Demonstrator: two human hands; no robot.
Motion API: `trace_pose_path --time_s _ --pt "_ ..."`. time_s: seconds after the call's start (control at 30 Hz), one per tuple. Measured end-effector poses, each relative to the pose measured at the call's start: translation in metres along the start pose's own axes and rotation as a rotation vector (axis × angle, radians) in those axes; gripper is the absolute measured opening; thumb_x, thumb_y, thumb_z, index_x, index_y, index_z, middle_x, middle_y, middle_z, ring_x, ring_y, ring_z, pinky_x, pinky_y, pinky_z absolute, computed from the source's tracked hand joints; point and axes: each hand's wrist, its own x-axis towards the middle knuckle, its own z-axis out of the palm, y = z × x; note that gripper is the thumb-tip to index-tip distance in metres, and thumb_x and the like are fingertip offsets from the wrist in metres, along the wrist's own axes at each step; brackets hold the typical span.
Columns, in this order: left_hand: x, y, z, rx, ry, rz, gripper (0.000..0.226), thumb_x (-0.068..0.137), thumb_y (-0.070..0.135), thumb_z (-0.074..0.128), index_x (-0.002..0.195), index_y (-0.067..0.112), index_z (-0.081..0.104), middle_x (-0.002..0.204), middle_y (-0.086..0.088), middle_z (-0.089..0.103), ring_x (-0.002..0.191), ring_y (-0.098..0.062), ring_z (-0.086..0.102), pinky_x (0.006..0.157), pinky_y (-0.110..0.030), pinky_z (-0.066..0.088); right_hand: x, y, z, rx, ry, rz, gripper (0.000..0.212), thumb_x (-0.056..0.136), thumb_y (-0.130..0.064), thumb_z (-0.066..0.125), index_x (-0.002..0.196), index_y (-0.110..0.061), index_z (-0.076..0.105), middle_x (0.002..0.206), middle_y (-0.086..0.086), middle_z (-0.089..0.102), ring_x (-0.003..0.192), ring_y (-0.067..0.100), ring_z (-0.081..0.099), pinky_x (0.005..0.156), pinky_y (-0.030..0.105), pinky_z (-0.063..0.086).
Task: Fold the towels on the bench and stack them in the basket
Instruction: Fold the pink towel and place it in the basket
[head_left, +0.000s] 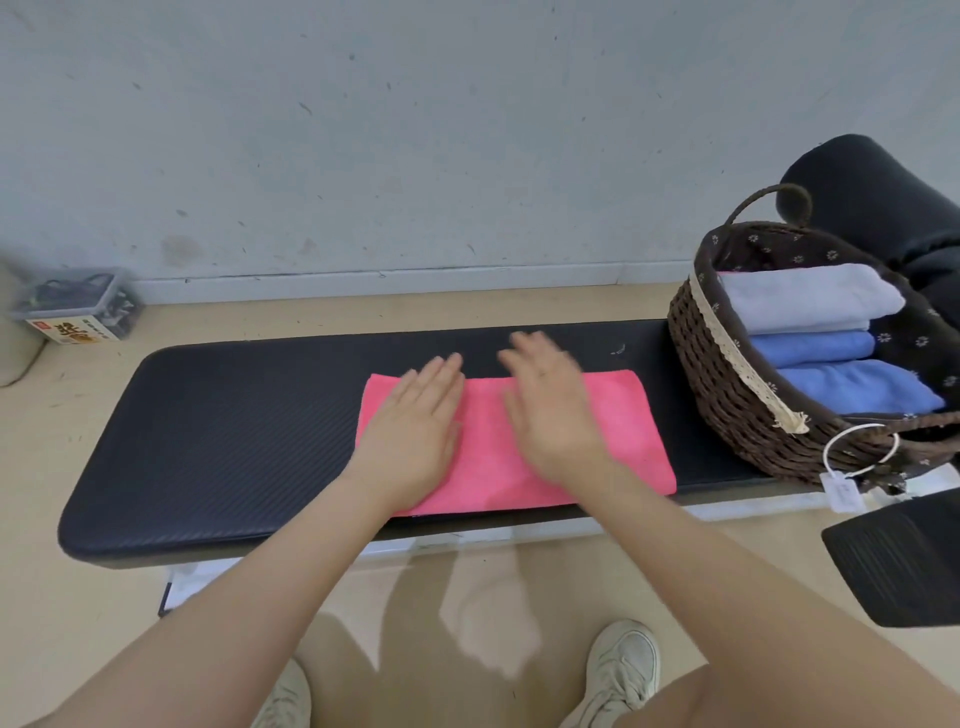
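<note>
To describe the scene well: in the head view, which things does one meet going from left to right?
Clear plastic box → left hand → right hand → wicker basket with folded towels. Both hands lie on the pink towel on the black bench.

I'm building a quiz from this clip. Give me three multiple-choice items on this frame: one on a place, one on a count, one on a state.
1. Where is the pink towel?
A. On the bench
B. In the basket
C. On the floor

2. How many folded towels show in the basket?
A. One
B. Three
C. Five

3. How are the left hand and right hand?
A. Fists
B. Pinching corners
C. Open, fingers extended

Key: 1 A, it lies flat on the black pad; 2 B, one pale and two blue; 3 C, both palms face down over the towel.
</note>
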Motion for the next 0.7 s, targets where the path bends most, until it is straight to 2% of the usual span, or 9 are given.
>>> trace_pose_path --time_s 0.03,0.1,0.17,0.23,0.33,0.43,0.57,0.7 --pt "-0.004 0.004 0.002 -0.065 -0.045 0.028 0.075 0.085 0.044 0.004 0.147 0.006 0.021 0.156 -0.008 0.016 0.145 -0.022 0.018 0.117 -0.028 0.002 -0.007 -0.016 0.010 0.057 -0.120 -0.083 0.058 0.093 -0.035 0.022 0.143 -0.008 0.036 0.154 0.010 0.026 0.145 0.025 0.018 0.118 0.040 0.012" --pt "-0.014 0.003 0.008 -0.140 -0.152 -0.006 0.083 0.077 0.052 -0.006 0.150 0.012 0.004 0.158 -0.003 0.001 0.146 -0.014 0.001 0.115 -0.023 -0.008 -0.020 -0.029 0.029 0.043 -0.319 -0.110 0.071 0.088 -0.049 0.005 0.150 -0.017 0.015 0.159 0.000 0.009 0.147 0.015 0.004 0.119 0.033 0.000" --pt "-0.021 -0.003 0.012 -0.086 -0.163 -0.042 0.087 0.074 0.057 -0.008 0.150 0.013 -0.001 0.158 -0.002 -0.005 0.146 -0.013 -0.006 0.114 -0.024 -0.013 -0.025 -0.023 0.038 -0.075 -0.360 -0.073 0.084 0.075 -0.058 -0.012 0.151 -0.025 0.003 0.160 -0.005 0.000 0.147 0.010 -0.003 0.118 0.032 -0.006" --pt "-0.023 -0.006 0.010 -0.062 -0.193 -0.064 0.094 0.072 0.066 -0.006 0.149 0.013 -0.003 0.158 -0.002 -0.009 0.146 -0.013 -0.009 0.114 -0.025 -0.014 -0.026 -0.011 0.037 -0.173 -0.365 -0.035 0.090 0.068 -0.061 -0.017 0.150 -0.029 0.000 0.160 -0.006 -0.004 0.146 0.010 -0.007 0.117 0.034 -0.008" --pt "-0.026 -0.007 0.006 -0.047 -0.233 -0.097 0.123 0.055 0.092 -0.002 0.149 0.012 -0.009 0.154 0.000 -0.020 0.145 -0.015 -0.013 0.112 -0.025 -0.015 -0.031 0.015 0.023 -0.250 -0.371 0.068 0.085 0.072 -0.065 -0.013 0.149 -0.032 -0.005 0.159 -0.005 -0.008 0.147 0.013 -0.009 0.117 0.035 -0.008" --pt "-0.029 -0.012 0.004 -0.038 -0.258 -0.148 0.142 0.035 0.098 -0.009 0.149 0.013 -0.011 0.156 -0.005 -0.020 0.145 -0.018 -0.015 0.115 -0.029 -0.012 -0.042 0.053 0.003 -0.300 -0.366 0.229 0.065 0.093 -0.060 0.011 0.150 -0.031 -0.006 0.159 -0.006 -0.010 0.146 0.013 -0.010 0.118 0.038 -0.007" --pt "-0.030 -0.013 0.002 -0.053 -0.297 -0.167 0.149 0.028 0.101 -0.004 0.149 0.014 -0.013 0.156 -0.007 -0.021 0.145 -0.020 -0.017 0.115 -0.032 -0.011 -0.054 0.084 -0.012 -0.239 -0.324 0.428 0.062 0.098 -0.050 0.016 0.150 -0.026 -0.006 0.159 -0.006 -0.009 0.147 0.015 -0.008 0.118 0.043 -0.006" --pt "-0.028 -0.009 -0.002 -0.040 -0.329 -0.181 0.149 0.028 0.102 -0.002 0.149 0.017 -0.013 0.155 -0.009 -0.022 0.145 -0.022 -0.016 0.117 -0.035 -0.009 -0.053 0.087 -0.015 -0.180 -0.335 0.481 0.061 0.099 -0.047 0.014 0.151 -0.023 -0.006 0.160 -0.004 -0.008 0.147 0.019 -0.007 0.118 0.046 -0.003"
